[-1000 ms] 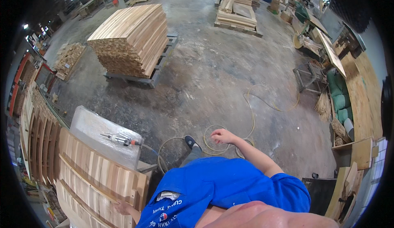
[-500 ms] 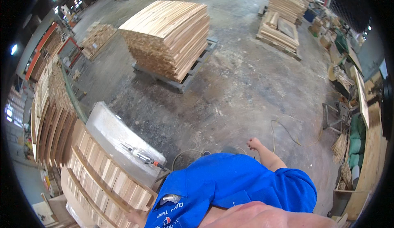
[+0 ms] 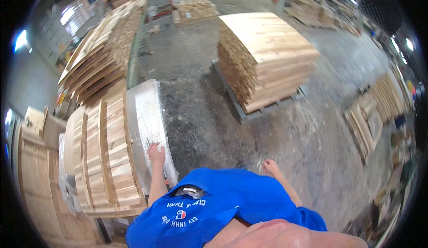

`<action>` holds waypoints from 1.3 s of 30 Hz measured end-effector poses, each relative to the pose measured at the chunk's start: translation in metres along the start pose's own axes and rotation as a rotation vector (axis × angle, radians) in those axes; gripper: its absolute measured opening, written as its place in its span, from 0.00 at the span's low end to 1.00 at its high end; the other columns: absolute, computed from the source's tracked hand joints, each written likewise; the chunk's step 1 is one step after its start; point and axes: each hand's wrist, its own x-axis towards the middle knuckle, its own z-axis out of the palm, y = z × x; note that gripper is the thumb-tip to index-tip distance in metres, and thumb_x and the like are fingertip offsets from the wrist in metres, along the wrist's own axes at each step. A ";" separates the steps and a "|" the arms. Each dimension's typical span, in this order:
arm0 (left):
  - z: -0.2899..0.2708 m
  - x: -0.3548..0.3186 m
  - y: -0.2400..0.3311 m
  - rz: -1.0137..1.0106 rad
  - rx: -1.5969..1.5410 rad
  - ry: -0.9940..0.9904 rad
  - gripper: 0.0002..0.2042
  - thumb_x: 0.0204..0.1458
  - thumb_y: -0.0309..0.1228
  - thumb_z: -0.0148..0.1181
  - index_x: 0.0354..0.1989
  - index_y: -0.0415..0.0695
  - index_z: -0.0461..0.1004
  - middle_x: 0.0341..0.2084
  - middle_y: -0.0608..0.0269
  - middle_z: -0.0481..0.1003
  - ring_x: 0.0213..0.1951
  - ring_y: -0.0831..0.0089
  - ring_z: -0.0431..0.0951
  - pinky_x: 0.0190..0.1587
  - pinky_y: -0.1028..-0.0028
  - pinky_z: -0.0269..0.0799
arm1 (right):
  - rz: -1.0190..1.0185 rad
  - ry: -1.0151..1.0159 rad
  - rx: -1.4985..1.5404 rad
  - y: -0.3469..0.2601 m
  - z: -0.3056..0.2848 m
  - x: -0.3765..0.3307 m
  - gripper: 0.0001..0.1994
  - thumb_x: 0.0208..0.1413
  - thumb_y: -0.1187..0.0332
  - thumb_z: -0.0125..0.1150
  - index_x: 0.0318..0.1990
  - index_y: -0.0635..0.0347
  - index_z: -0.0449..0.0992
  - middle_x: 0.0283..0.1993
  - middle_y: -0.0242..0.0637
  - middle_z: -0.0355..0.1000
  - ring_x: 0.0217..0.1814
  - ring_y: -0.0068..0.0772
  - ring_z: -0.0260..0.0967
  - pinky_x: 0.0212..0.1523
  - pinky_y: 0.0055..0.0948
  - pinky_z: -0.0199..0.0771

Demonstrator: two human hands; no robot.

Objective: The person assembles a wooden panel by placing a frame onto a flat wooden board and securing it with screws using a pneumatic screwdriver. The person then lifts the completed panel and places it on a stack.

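Observation:
My left hand (image 3: pixel 156 153) rests flat on the near end of a shiny metal bench top (image 3: pixel 145 109), fingers spread, holding nothing. Just left of it lies a stack of curved wooden slat panels (image 3: pixel 107 154). My right hand (image 3: pixel 269 166) hangs free at my side above the dusty concrete floor (image 3: pixel 200 127), fingers loosely bent, nothing in it. My blue shirt (image 3: pixel 223 208) fills the bottom of the view and hides both upper arms.
A tall pallet of stacked light boards (image 3: pixel 265 56) stands ahead to the right. Long racks of wooden strips (image 3: pixel 100 56) run along the left. More board piles (image 3: pixel 370 114) line the right side, and wooden crates (image 3: pixel 35 159) sit at far left.
The view has swung left, so the pallet now sits right of centre. My left hand has come onto the metal bench. My right hand has dropped closer to my side.

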 end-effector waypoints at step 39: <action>0.033 0.127 -0.087 -0.737 0.016 0.459 0.13 0.45 0.31 0.55 0.40 0.42 0.72 0.41 0.50 0.71 0.45 0.55 0.70 0.48 0.62 0.64 | -1.308 -1.410 -0.454 -0.614 0.482 0.259 0.11 0.51 0.63 0.54 0.36 0.61 0.75 0.33 0.44 0.72 0.36 0.41 0.71 0.39 0.34 0.70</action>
